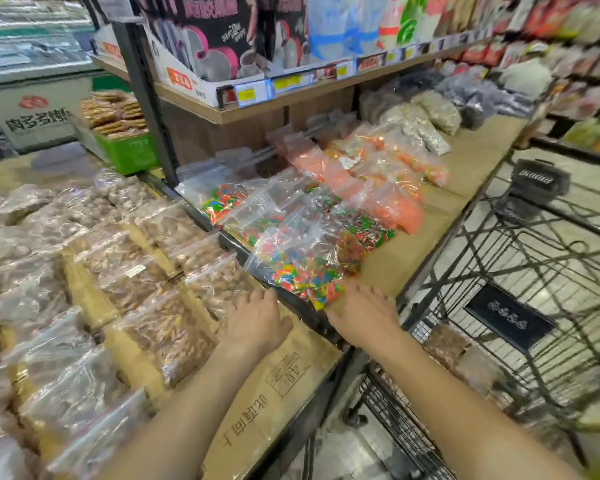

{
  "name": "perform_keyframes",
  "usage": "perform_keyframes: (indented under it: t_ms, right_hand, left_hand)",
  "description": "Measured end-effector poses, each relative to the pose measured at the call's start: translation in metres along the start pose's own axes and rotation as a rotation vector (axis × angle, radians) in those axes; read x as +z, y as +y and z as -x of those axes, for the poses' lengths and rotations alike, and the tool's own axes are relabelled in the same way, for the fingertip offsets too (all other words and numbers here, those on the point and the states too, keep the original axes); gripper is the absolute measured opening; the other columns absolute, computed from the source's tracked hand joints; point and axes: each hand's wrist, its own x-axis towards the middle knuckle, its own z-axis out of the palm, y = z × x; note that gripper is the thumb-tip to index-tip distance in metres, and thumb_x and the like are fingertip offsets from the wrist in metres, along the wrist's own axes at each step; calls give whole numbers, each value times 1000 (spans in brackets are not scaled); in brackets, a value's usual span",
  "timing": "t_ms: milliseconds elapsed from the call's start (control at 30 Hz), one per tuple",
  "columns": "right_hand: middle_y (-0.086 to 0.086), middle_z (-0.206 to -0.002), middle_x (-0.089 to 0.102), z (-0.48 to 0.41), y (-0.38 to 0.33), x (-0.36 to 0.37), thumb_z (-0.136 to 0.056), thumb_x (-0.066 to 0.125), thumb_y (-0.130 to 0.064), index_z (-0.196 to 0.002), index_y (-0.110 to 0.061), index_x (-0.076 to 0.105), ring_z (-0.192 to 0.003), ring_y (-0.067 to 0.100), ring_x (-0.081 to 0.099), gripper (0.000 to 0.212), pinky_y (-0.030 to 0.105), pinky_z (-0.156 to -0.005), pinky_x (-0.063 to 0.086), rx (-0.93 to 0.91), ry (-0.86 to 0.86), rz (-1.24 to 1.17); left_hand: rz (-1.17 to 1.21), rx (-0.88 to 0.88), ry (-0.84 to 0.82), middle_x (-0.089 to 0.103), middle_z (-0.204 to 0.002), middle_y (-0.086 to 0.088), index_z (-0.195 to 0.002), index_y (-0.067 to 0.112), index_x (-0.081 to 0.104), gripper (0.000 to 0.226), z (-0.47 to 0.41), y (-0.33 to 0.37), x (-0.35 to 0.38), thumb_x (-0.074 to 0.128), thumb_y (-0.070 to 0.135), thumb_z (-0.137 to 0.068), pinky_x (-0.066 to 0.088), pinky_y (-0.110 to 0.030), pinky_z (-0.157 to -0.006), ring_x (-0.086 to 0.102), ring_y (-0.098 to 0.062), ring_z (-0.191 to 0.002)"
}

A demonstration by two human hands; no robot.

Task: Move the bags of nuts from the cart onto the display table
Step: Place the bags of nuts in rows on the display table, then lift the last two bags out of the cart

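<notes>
Lying in rows on the cardboard-covered table, bags of nuts fill the left. The left hand rests flat, grip wide, empty; the right hand touches a candy bag (grip unclear). More nut bags sit in the cart.

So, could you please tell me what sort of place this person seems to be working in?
Most likely a supermarket or snack shop aisle: shelves with price tags along the edge, a display table covered in clear bags of nuts and coloured sweets, and a wire shopping cart alongside.
</notes>
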Motion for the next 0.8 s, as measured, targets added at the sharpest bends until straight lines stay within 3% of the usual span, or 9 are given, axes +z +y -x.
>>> perform_keyframes:
  t_ms: [200,467,600,800]
  right_hand:
    - [15,-150,52,10,58,6,-103,47,-60,-149,-8,45,-141,38,44,70,55,-115,38,123,-2,-2]
    - [14,-153,48,17,156,32,-102,49,-60,-155,-13,40,-142,38,44,70,55,-114,42,235,-17,-113]
    - [15,-158,44,22,203,43,-103,52,-57,-157,-13,38,-149,38,38,71,56,-120,38,277,-43,-189]
    - [15,-151,50,34,265,59,-102,53,-57,-149,-12,46,-143,37,44,65,56,-120,37,340,-46,-218]
  left_hand:
    - [-41,113,-8,47,-157,-9,-154,16,41,64,-11,58,8,52,51,-101,32,-54,-120,38,-36,-148]
    - [-144,211,-93,43,-160,-9,-158,16,36,68,-26,159,35,52,49,-100,25,-55,-124,35,-36,-150]
    - [-195,252,-101,48,-156,-11,-155,16,40,65,-32,204,61,50,51,-101,32,-51,-119,39,-36,-146]
    - [-243,332,-118,47,-157,-11,-155,12,37,66,-31,268,93,49,51,-103,32,-53,-120,41,-36,-146]
